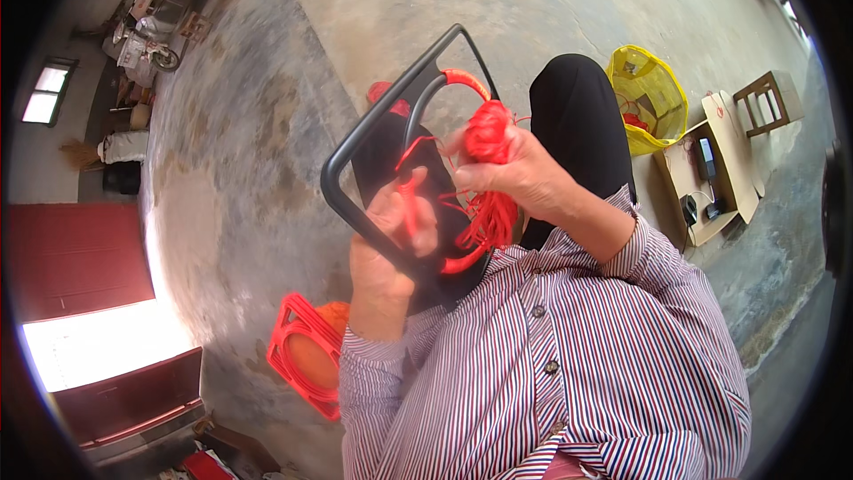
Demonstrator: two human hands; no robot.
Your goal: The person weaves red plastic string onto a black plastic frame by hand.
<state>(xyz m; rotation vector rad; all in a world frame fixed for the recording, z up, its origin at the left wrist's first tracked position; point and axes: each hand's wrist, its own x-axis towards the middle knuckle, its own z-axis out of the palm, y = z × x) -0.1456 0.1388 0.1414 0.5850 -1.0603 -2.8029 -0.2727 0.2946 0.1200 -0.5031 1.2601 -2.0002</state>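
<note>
A black rounded frame (335, 176) stands tilted over my lap, with a ring (418, 112) inside it. Red cord covers the ring at its upper right and lower parts; its upper left is bare and dark grey. My left hand (394, 218) is closed round the frame's lower left side and the ring, with red cord at its fingers. In my right hand (526, 176) is a bundle of red cord (488, 132), its loose strands hanging below the fist. A thin strand runs from the bundle toward the ring near my left hand.
Left of me stands a red plastic stool (302, 351). To the right are a yellow basket (671, 107) with red stuff inside, an open cardboard box (671, 180) holding dark devices, and a wooden stool (771, 100). Far left, a motorbike (147, 52) stands among clutter.
</note>
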